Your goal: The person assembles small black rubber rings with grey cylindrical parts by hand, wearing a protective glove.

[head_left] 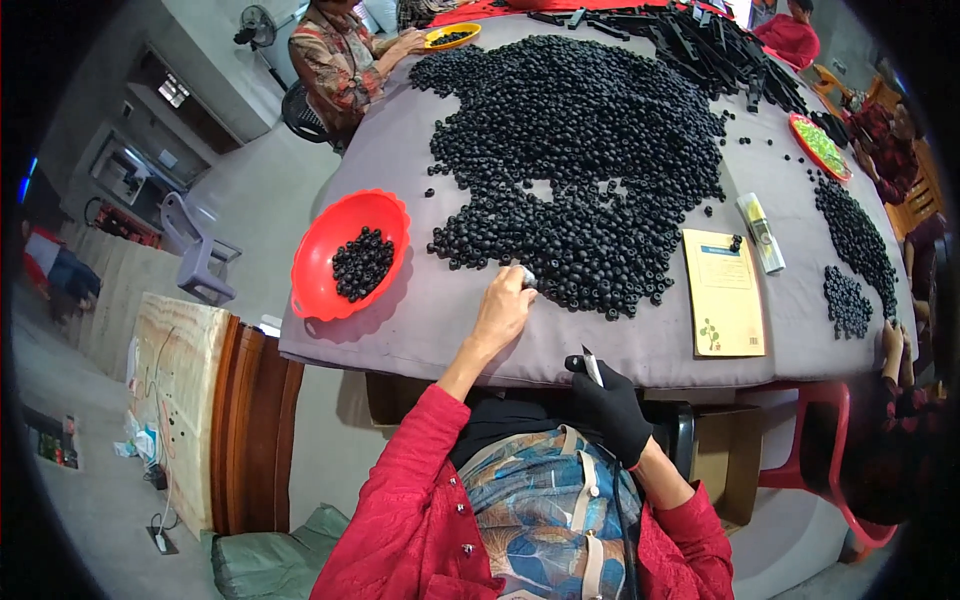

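A big heap of small black ring-shaped parts (590, 130), holes showing in many, spreads over the table. My bare left hand (503, 308) reaches the heap's near edge with its fingers curled together. A whitish wrap (528, 278) shows at a fingertip; anything pinched there is too small to make out. My right hand (618, 412), in a black glove, is closed around a small knife (593, 368) with a pale handle and a dark pointed tip. It is held over the table's front edge, tip up. Left of the heap, a red scalloped bowl (308, 262) contains more black parts.
A yellow booklet (725, 300) and a pale packet (760, 235) lie right of the heap on the grey tablecloth (440, 345). Beyond are long black strips (715, 50). Co-workers sit around, one with a yellow plate (474, 30). A red chair (835, 460) stands front right.
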